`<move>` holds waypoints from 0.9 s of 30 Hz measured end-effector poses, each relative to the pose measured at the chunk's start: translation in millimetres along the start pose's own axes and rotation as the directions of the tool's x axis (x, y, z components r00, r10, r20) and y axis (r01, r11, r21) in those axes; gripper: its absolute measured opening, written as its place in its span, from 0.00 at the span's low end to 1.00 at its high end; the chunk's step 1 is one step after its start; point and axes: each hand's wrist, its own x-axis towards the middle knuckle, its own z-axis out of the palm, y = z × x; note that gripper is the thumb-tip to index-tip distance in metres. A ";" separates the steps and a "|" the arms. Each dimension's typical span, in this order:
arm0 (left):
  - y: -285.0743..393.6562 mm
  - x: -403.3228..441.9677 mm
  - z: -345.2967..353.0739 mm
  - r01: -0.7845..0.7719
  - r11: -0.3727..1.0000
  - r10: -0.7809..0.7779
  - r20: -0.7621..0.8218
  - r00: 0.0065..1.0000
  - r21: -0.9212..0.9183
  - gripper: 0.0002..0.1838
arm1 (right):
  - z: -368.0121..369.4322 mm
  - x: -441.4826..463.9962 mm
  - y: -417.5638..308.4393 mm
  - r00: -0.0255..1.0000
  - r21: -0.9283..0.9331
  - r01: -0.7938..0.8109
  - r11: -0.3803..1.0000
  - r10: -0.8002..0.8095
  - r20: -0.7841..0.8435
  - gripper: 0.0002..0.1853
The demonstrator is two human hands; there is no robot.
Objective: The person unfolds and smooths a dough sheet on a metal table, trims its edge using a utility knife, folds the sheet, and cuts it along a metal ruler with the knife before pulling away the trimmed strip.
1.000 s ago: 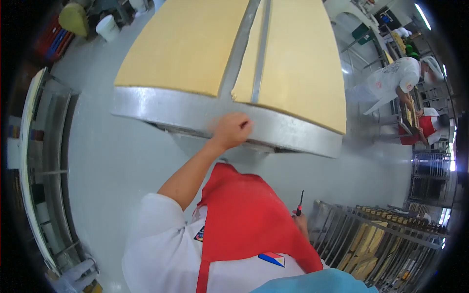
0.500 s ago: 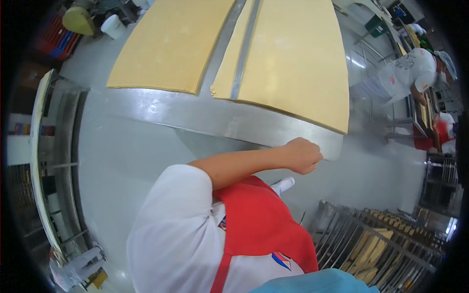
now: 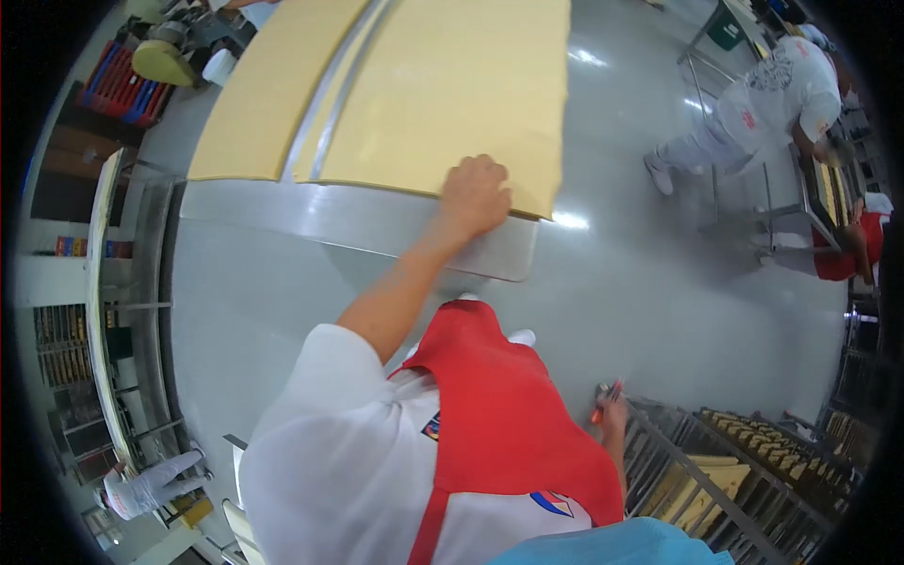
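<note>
A broad sheet of pale yellow dough (image 3: 452, 94) lies on a metal table (image 3: 377, 221). Beside it on the left are a narrow dough strip (image 3: 330, 104) and another wide sheet (image 3: 250, 113), with bare metal showing between the pieces. My left hand (image 3: 477, 196) rests at the front edge of the broad sheet near its right corner. Its fingers are curled, and whatever is in them is hidden. Low on the right, my right hand (image 3: 613, 411) grips a red-handled tool (image 3: 605, 403), partly metal and blurred, beside a rack and away from the dough.
A metal rack (image 3: 697, 471) with trays of pale pieces stands close on my right. Farther right, a person in white (image 3: 772, 104) bends over another table. A long bench (image 3: 104, 282) runs along the left. Stacked red and blue crates (image 3: 122, 85) and a white bucket (image 3: 219, 66) are at upper left.
My left hand has moved up and left, from beyond the table's edge onto the dough's front edge. My right hand with the red-handled tool has come into view. The camera view has shifted right.
</note>
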 end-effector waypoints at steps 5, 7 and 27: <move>-14.4 3.1 10.9 0.207 0.972 -0.186 -0.181 0.966 0.109 0.18 | 4.1 90.7 -156.2 0.960 0.022 0.147 0.989 -0.148 0.236 0.09; -32.9 17.7 14.3 0.314 0.935 -0.260 -0.280 0.924 0.166 0.22 | 19.1 118.7 -226.0 0.942 -0.118 0.293 0.949 -0.266 0.206 0.08; -122.4 220.6 -2.5 0.861 0.466 -0.661 -0.567 0.491 0.203 0.33 | -73.7 384.9 -476.7 0.899 -0.506 0.373 0.778 -0.168 0.405 0.03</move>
